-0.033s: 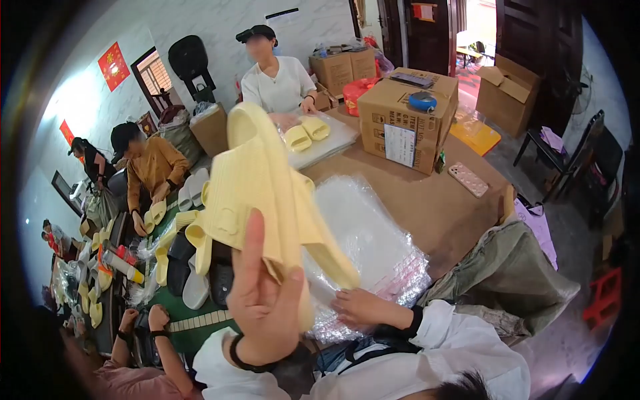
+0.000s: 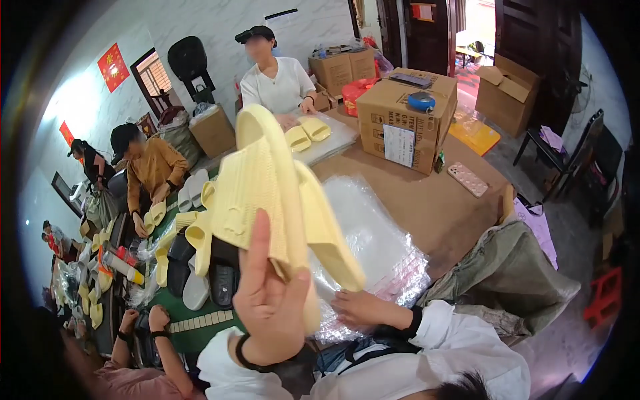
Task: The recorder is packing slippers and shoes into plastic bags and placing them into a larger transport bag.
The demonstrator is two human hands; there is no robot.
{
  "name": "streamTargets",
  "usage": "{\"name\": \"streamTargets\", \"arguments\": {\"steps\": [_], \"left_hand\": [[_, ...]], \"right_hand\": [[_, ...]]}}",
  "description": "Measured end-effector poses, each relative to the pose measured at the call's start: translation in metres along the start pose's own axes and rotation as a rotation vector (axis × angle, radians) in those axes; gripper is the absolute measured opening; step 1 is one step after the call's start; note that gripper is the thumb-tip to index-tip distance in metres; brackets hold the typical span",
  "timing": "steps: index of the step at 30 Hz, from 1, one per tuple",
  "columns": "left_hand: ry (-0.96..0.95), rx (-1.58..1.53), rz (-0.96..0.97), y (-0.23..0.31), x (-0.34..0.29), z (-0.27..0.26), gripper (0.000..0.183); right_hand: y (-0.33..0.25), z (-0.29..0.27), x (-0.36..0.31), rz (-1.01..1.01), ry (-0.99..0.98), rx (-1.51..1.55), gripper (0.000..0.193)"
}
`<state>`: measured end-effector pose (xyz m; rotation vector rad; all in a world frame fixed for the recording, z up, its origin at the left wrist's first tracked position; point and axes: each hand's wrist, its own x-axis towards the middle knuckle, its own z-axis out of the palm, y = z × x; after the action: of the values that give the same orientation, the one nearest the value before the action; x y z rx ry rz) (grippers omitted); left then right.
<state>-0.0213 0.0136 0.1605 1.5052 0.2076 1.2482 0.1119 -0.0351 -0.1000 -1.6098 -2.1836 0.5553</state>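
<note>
In my left hand (image 2: 270,300) is a pair of pale yellow slide slippers (image 2: 257,193), raised upright above the table. My forefinger lies along the ribbed strap and the thumb presses the sole's side; the second slipper (image 2: 330,233) sits behind the first, to its right. My right hand (image 2: 367,310) rests at the near edge of a stack of clear plastic bags (image 2: 367,227), just below that slipper's lower end. Its fingers are curled down, and whatever they pinch is hidden.
Right of the bags lies a phone in a pink case (image 2: 467,180). A carton (image 2: 407,127) carries a blue tape roll (image 2: 422,101). Grey, black and yellow slippers line the green surface (image 2: 220,328) at left. Co-workers handle slippers opposite and leftward. A grey-green sack (image 2: 500,273) slumps at right.
My left hand has shifted slightly right with the yellow slippers, which now stand a bit more turned. My right hand stays at the bags.
</note>
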Motion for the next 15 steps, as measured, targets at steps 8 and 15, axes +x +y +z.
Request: {"name": "streamTargets", "arguments": {"steps": [8,15], "left_hand": [[-0.001,0.263,-0.084,-0.110,0.006,0.005,0.067],[0.210,-0.091,-0.575,-0.139,-0.016,-0.029,0.076]], "right_hand": [[0.028,0.036,-0.001,-0.213,0.233,-0.067,0.047],[-0.001,-0.007,-0.001,0.002,-0.003,0.070,0.048]]}}
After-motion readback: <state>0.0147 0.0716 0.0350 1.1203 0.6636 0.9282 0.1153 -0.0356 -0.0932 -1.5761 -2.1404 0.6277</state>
